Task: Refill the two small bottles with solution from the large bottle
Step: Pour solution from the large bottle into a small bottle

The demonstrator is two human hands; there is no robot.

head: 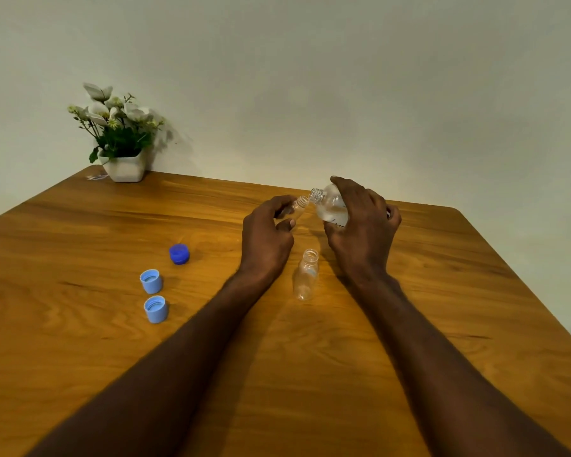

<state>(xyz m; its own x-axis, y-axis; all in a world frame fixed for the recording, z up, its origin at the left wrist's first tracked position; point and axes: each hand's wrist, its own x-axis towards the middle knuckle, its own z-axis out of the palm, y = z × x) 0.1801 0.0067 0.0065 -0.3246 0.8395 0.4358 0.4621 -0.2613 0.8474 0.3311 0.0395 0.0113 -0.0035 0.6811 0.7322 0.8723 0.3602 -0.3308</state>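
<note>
Right hand (360, 225) clamped on tilted large bottle (332, 206) holding clear liquid, left hand (266, 232) gripping small bottle (297, 207), second small bottle (306, 275) upright, empty

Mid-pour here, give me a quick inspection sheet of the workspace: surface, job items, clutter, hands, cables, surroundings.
Surface: wooden table, no spill visible.
Job's things: large bottle tilted, neck at the mouth of a small bottle; second small bottle upright on the table, uncapped, looks empty. Dark blue cap and two light blue caps lie apart on the left.
Clutter: small wrapper-like item beside the pot, too small to identify.
Hands: left hand holds the small bottle; right hand holds the large bottle.
Cables: nothing seen.
Surroundings: potted flowers at the far left corner; plain wall behind.
</note>
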